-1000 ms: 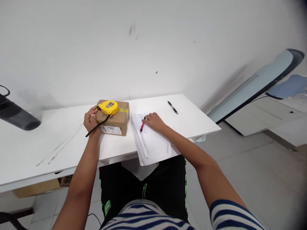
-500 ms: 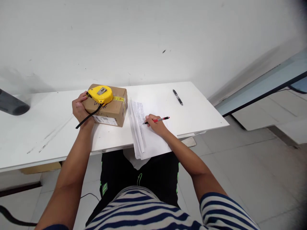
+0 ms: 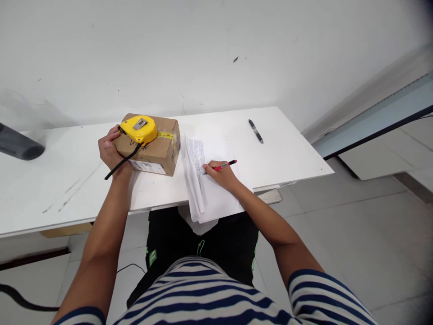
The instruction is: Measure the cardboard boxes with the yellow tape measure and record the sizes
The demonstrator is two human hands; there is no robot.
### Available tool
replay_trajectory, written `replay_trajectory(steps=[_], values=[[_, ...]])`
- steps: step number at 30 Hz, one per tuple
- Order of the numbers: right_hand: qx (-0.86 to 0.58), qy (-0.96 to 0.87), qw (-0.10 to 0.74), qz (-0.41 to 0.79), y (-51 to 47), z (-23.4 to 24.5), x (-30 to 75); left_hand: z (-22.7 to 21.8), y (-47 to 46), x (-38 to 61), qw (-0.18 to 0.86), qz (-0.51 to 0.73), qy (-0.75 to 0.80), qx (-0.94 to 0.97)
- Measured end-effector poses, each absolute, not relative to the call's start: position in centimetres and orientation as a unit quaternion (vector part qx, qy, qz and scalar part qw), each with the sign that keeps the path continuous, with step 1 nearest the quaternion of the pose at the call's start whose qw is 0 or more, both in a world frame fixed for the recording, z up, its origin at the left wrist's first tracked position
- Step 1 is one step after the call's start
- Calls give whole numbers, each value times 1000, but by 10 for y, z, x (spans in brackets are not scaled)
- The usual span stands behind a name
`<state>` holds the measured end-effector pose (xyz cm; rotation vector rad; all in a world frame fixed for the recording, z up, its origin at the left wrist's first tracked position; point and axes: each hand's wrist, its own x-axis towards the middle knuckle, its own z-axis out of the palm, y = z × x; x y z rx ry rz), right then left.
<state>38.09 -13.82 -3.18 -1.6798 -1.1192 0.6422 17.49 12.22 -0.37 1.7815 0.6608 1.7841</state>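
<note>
My left hand is curled against the left end of a brown cardboard box, its fingertips by the tape measure. The box has handwriting on top and a white label on its near side. On top of it lies a yellow tape measure, with its black strap hanging over my left wrist and a bit of yellow blade reaching the box's right edge. In my right hand is a red and black pen, its tip down at small, dense writing on a stack of paper sheets. The stack overhangs the table's front edge.
A second pen, black and grey, lies on the white table to the right. A dark cylinder lies at the far left. The wall borders the table's back edge.
The view has shifted slightly. My right hand and pen have moved a little over the page; the left hand, box and tape measure stay as they were.
</note>
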Motion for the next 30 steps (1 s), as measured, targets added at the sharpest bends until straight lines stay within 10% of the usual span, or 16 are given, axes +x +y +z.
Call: replay_trajectory(steps=[30], values=[[-669,-452,526,266,-141,-35,381,5,112,178,342,697,175,606]])
